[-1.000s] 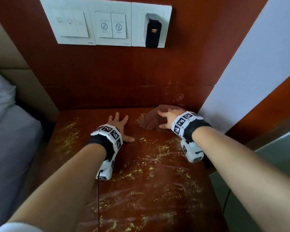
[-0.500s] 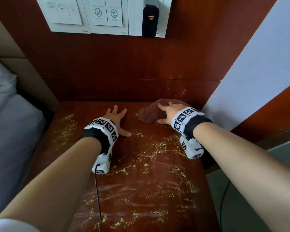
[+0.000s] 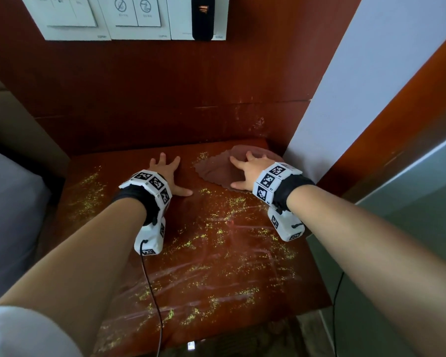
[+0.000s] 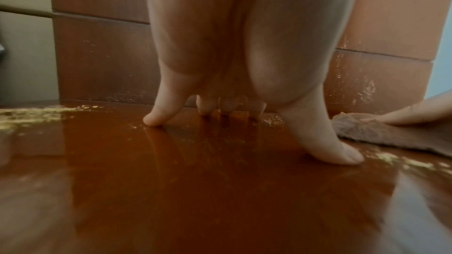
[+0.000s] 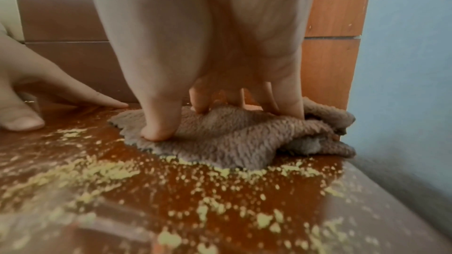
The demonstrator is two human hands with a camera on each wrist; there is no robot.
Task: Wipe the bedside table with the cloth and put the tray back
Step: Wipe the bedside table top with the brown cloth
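With the right hand [image 3: 250, 168] spread flat on the brown cloth [image 3: 216, 168] in the table's [image 3: 216, 292] far right corner and the left hand [image 3: 166, 173] splayed bare beside it, a hasty sweep could scatter the yellow crumbs [image 3: 232, 204] off the edge.

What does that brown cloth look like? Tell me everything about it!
The cloth is brownish and fluffy, like a towel, with a wavy edge. It lies crumpled and bunched in the back right corner of the bedside table, next to the pale wall. The right hand presses down on it with spread fingers. Yellow crumbs lie scattered on the wood just in front of it.
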